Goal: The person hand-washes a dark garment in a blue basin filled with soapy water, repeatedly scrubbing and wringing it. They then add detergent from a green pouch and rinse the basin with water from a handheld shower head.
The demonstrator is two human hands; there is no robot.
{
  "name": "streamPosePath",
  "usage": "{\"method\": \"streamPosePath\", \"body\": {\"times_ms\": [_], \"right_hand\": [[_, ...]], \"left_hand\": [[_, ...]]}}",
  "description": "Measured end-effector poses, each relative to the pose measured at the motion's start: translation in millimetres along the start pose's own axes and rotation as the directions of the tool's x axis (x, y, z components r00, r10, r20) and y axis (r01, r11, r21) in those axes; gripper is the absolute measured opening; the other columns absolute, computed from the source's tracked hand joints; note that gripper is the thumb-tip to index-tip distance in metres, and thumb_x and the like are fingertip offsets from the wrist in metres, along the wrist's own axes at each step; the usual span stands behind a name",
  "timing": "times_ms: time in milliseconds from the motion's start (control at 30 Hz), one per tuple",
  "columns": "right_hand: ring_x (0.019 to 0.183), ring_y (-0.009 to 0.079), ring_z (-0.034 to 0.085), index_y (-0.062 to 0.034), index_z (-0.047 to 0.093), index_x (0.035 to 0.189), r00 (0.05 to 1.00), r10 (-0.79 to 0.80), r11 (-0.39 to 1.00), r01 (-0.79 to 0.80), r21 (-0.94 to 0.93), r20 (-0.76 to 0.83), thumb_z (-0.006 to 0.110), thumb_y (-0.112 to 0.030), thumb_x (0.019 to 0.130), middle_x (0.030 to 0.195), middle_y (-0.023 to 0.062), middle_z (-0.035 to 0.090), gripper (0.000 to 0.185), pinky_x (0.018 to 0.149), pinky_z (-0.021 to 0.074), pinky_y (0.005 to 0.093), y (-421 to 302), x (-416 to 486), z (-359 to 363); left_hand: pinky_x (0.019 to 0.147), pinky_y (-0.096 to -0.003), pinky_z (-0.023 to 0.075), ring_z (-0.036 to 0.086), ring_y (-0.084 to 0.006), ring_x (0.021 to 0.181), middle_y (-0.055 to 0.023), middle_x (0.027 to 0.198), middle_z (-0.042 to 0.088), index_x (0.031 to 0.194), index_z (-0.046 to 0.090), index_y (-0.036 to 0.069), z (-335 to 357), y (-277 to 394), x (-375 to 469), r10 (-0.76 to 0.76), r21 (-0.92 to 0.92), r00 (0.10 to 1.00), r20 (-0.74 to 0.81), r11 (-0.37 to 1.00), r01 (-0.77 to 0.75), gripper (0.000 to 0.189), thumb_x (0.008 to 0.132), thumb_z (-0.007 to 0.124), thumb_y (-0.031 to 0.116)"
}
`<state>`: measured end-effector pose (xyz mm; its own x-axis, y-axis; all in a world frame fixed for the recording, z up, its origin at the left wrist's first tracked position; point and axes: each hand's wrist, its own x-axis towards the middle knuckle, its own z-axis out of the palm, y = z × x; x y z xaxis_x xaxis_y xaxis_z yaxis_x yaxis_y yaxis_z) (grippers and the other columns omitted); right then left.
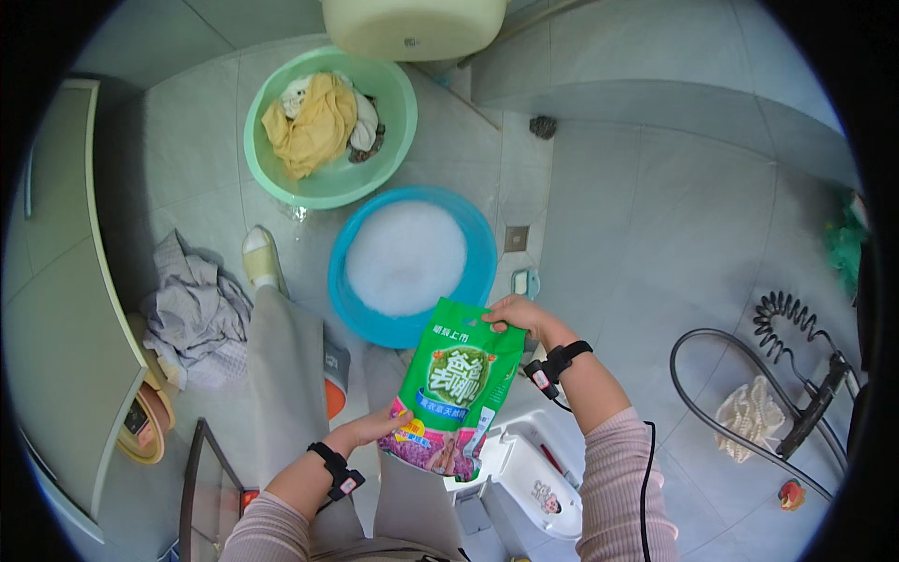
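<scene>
A green and pink printed plastic bag, which bears writing, is held upright between my two hands over my lap. My right hand pinches its top right corner. At its lower left edge, my left hand grips the side, the fingers partly hidden. Just beyond the bag stands a blue plastic basin with white foam in it. Farther off, a light green basin holds a yellow cloth along with white and dark patterned fabric.
Grey crumpled cloth lies on the floor at the left, near my slippered foot. A cream tub is at the top. Right of the blue basin are a floor drain and a soap dish. A black hose loops at the right.
</scene>
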<state>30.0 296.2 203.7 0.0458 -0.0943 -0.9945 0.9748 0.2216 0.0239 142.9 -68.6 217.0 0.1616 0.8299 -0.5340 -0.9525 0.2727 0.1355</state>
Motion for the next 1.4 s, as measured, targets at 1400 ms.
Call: {"method": "streamPosePath", "body": {"times_ms": [1400], "right_hand": [[0.049, 0.0048, 0.038, -0.0086, 0.059, 0.066, 0.993, 0.057, 0.995, -0.048, -0.087, 0.105, 0.062, -0.023, 0.091, 0.056, -0.0057, 0.047, 0.028, 0.046, 0.0311, 0.0227, 2, -39, 33]], "left_hand": [[0.102, -0.0308, 0.0374, 0.049, -0.0174, 0.121, -0.0108, 0.134, 0.051, 0.145, 0.029, 0.007, 26, 63, -2, -0.020, 0.262, 0.973, 0.230, 0.964, -0.042, 0.075, 0.092, 0.053, 0.054]]}}
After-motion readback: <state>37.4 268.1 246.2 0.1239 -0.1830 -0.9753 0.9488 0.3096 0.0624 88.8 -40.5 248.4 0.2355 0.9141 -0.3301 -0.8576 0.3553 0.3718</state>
